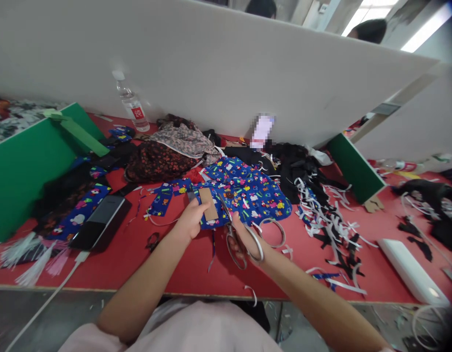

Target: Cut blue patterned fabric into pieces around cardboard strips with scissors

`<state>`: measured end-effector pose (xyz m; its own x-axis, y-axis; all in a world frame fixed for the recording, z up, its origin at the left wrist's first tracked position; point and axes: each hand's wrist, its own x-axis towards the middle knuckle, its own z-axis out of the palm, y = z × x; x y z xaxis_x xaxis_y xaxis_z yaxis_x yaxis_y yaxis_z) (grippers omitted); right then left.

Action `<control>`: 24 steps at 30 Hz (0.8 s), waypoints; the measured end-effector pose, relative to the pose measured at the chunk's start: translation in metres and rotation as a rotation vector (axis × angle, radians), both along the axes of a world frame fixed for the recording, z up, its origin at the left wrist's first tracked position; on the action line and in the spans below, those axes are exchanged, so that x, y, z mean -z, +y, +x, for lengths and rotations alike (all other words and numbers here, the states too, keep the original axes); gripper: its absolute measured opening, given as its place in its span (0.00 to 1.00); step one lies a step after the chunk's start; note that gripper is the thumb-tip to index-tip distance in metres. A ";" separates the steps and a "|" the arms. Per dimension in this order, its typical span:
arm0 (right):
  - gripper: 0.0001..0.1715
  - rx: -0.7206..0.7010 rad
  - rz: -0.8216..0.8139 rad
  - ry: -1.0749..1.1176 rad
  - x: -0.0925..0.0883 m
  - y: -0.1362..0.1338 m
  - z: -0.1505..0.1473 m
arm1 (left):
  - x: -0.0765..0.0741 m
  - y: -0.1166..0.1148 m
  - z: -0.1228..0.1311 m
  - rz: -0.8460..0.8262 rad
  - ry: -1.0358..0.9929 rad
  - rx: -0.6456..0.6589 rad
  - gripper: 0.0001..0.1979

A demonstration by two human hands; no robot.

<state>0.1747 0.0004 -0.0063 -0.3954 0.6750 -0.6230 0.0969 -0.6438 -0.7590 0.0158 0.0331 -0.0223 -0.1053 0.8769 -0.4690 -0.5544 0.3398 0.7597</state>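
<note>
My left hand (192,216) is closed on a small tan cardboard piece (209,203), its thumb lying on top, over blue printed fabric (262,188). The fabric carries colourful cartoon animals and spreads across the middle of the red table. In my right hand (240,234) is a pair of scissors (255,242), with fingers around the large loop handles. Its blades point away from me over the cloth, close to the cardboard's right side. Whether the blades touch the fabric I cannot tell. A roll of pale tape or ring (273,232) lies right of the scissors.
On the left a black power bank (99,222) with a white cable rests near a green divider (24,176). Dark floral cloth (156,159), a water bottle (133,105) and a phone (261,131) are at the back. Fabric scraps (332,230) and a white box (411,269) lie right.
</note>
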 end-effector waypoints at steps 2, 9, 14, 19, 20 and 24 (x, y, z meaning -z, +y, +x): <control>0.37 0.007 0.018 -0.013 0.001 -0.001 -0.001 | -0.001 0.000 0.000 -0.001 0.002 0.001 0.17; 0.36 0.025 0.050 -0.041 0.003 -0.002 -0.002 | -0.007 -0.002 0.001 -0.007 0.009 0.019 0.16; 0.39 0.023 -0.029 0.030 0.003 0.003 -0.004 | -0.010 -0.003 0.002 -0.003 0.015 0.017 0.16; 0.38 -0.011 0.010 0.014 0.009 0.008 -0.004 | -0.011 -0.003 0.001 0.003 0.001 0.020 0.17; 0.38 -0.019 0.011 0.013 0.011 0.009 -0.004 | -0.010 -0.003 0.000 0.002 0.002 0.019 0.17; 0.38 -0.039 0.010 0.012 0.011 0.011 -0.005 | -0.008 -0.003 0.000 0.020 0.006 0.007 0.18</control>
<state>0.1697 0.0111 -0.0168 -0.4288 0.6649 -0.6116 0.1125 -0.6324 -0.7664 0.0154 0.0300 -0.0144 -0.1015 0.8869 -0.4506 -0.5475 0.3283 0.7697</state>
